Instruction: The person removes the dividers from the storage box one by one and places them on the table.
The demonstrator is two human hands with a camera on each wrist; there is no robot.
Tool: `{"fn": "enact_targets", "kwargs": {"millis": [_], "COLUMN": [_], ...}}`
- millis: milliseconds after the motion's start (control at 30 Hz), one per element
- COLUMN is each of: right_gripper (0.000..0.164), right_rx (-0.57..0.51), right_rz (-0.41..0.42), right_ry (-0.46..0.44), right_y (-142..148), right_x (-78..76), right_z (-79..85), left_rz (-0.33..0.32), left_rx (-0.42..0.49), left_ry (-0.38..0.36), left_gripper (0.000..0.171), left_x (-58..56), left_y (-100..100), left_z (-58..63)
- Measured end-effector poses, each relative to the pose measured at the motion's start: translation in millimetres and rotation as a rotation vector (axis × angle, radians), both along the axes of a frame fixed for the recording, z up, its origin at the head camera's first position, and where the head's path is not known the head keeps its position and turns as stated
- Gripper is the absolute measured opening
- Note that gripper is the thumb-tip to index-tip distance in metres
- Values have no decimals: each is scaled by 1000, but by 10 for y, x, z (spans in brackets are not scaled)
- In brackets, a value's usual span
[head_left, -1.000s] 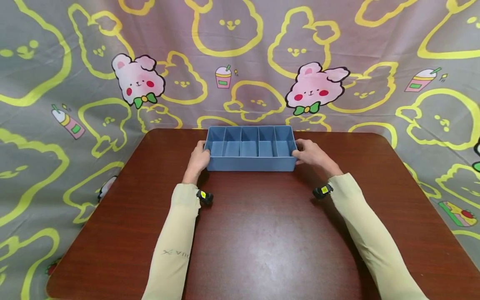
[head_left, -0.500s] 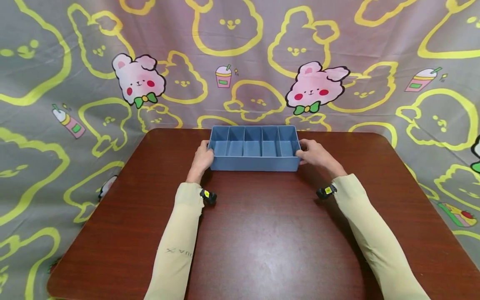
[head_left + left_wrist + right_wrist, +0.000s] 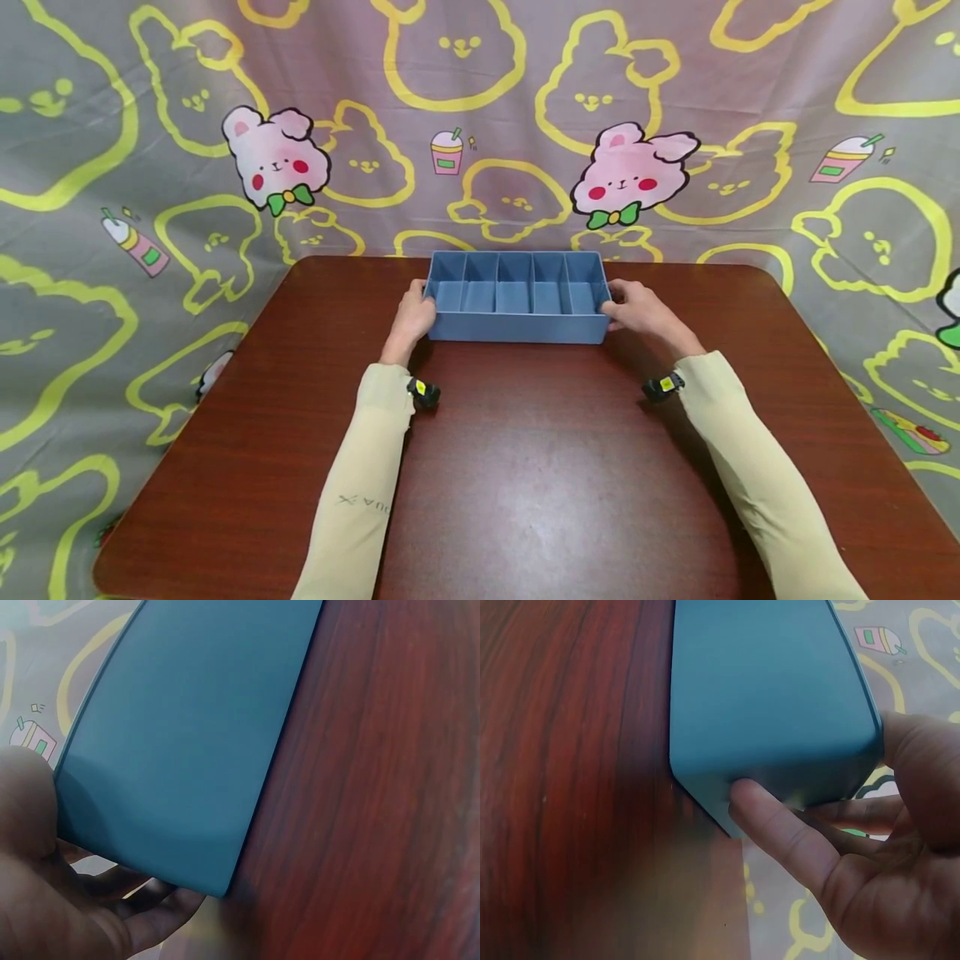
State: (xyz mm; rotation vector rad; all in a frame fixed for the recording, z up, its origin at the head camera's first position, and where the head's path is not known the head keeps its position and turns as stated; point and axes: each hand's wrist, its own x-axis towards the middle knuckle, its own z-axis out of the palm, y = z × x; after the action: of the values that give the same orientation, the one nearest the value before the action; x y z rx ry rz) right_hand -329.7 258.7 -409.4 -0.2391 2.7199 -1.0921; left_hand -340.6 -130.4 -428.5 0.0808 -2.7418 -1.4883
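A blue organizer box [image 3: 517, 327] with several side-by-side compartments sits near the far edge of the table, its open top facing up. My left hand [image 3: 415, 315] grips its left end, thumb at the front corner of the rim. At the opposite end, my right hand [image 3: 637, 310] holds the box the same way. The left wrist view shows the long front wall of the box [image 3: 180, 742] with fingers along its end. In the right wrist view a fingertip [image 3: 750, 796] presses against the end wall of the box, and the thumb lies at the rim.
The brown wooden table [image 3: 525, 450] has rounded far corners. A grey curtain [image 3: 510, 92] with yellow outlines and pink rabbits hangs right behind its far edge. Dark wrist cameras [image 3: 424, 392] are strapped over the pale sleeves [image 3: 352, 492].
The organizer box has slid a short way to the right along the far part of the table. Both hands have moved right with it, keeping their hold at its ends.
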Motion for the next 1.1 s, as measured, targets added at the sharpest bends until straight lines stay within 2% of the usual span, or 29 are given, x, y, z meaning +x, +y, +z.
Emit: {"fn": "enact_targets", "kwargs": {"millis": [433,700,1100], "right_gripper": [51,51,55], "right_rx": [-3,-4,-12], "right_rz": [-18,-17,4], "right_ry": [13,3,-5], "right_y": [88,106,185], "right_x": [43,69,35], "right_z": [15,33,13], "left_rz": [-24,-34,-28], "left_rx": [7,24,0], "left_ry": [12,-17,-11], "left_gripper": [48,48,48], "left_x": [10,21,2], "left_y": [98,124,199], "left_z": [16,7,36]}}
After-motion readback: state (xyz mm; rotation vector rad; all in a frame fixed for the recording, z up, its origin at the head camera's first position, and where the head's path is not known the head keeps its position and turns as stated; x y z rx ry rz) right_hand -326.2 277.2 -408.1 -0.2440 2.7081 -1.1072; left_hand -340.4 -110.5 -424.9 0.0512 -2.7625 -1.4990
